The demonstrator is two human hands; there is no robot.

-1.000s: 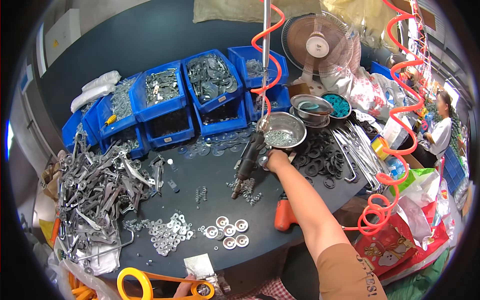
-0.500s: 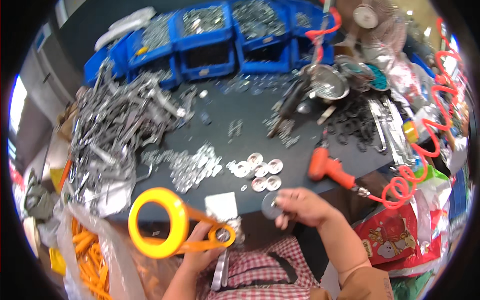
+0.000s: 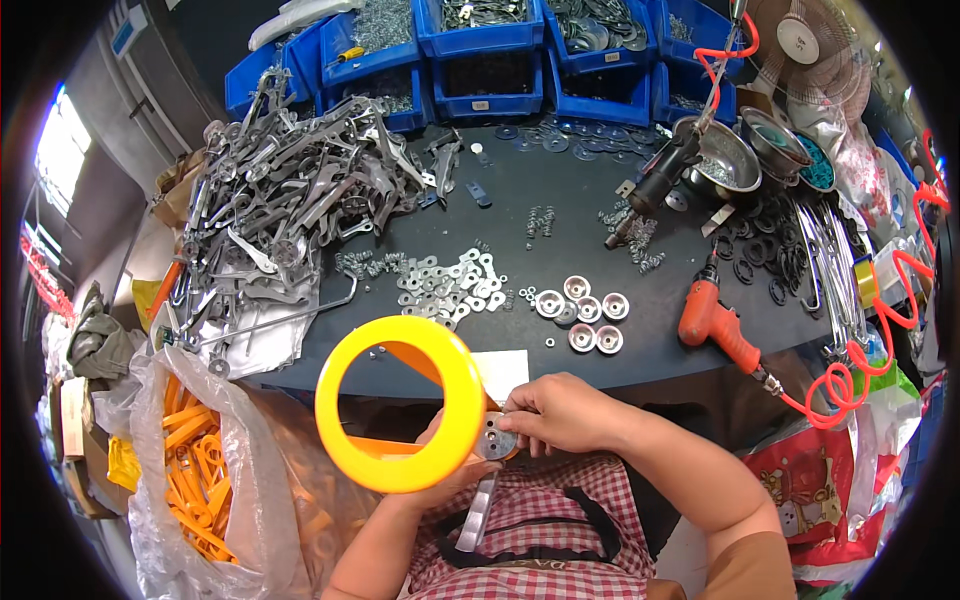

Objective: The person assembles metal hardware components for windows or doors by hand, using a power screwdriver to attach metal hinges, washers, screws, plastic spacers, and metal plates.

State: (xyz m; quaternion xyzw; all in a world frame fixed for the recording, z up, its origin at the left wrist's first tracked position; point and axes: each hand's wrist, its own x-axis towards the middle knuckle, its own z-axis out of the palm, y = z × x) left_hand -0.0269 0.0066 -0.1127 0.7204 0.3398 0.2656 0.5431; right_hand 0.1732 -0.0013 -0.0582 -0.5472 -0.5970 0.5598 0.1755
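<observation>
My left hand [image 3: 445,487] is closed around a yellow-orange plastic frame [image 3: 338,370], whose large ring faces up over the table's front edge. Part of that hand is hidden behind the frame. With its fingers pinched, my right hand [image 3: 568,412] holds a round metal disc [image 3: 495,441] with small holes against the frame's narrow end. From beneath the disc a flat metal lever [image 3: 477,518] hangs down in front of the checked apron. A white paper square [image 3: 502,373] lies just beyond my hands.
Shiny metal cups [image 3: 581,338] and small link plates [image 3: 450,285] lie mid-table. A heap of metal levers [image 3: 290,200] is at left, below blue bins [image 3: 480,75]. At right rest a red power driver [image 3: 715,325] and its coiled hose [image 3: 835,395]. A plastic bag [image 3: 150,455] holds orange parts.
My right hand has moved left with the disc and set it against the frame's narrow end. The frame's large ring has tilted up towards the view. The view has shifted.
</observation>
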